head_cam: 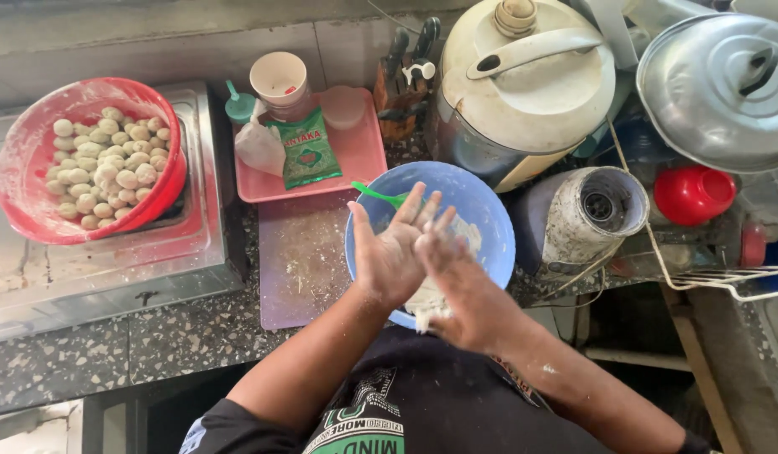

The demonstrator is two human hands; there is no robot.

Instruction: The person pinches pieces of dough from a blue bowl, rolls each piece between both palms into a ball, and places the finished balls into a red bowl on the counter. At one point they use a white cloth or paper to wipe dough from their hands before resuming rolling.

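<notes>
**Packaging on the table: two items noted**

One flat green plastic sachet (pixel 308 151) with red and white print lies tilted on the pink rectangular plastic tray (pixel 363 155), near its middle. Touching its left edge is a knotted clear plastic bag of white powder (pixel 259 146). No signs or screens observed.
</notes>
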